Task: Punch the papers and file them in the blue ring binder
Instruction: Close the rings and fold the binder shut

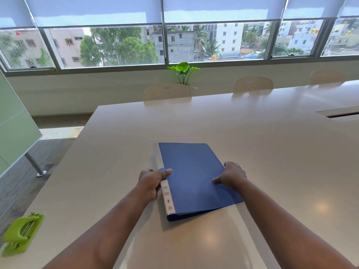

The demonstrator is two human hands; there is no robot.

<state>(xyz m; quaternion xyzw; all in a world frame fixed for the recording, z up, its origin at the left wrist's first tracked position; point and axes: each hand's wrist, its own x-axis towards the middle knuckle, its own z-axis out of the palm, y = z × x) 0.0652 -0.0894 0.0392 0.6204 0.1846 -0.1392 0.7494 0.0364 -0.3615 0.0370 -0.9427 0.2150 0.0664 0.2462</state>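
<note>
1. The flat blue ring binder with a white spine label lies closed on the long pale glossy table. It sits near the table's near edge, closer to the left end than the right, and is turned a bit so the spine runs along its left side.
2. The left hand grips the binder at the spine. The thumb lies over the top of the blue cover and the fingers curl around the spine side, so it's wrapped on, not flat.
3. The right hand holds the binder's right, opening edge. The thumb is on top of the cover and the fingers are tucked over that edge. Can't tell if they're under the cover or just against it.
4. The front cover looks a little raised at the near right corner, with a darker blue strip of the back cover showing under it along the near edge.
5. The lime green plastic hole punch sits at the near left corner of the table, well apart from the binder and from both hands.
6. Along the table's far edge are three beige perforated chair backs, and a small green leafy plant stands behind them by the window wall.
7. No loose papers that I can make out.
</note>
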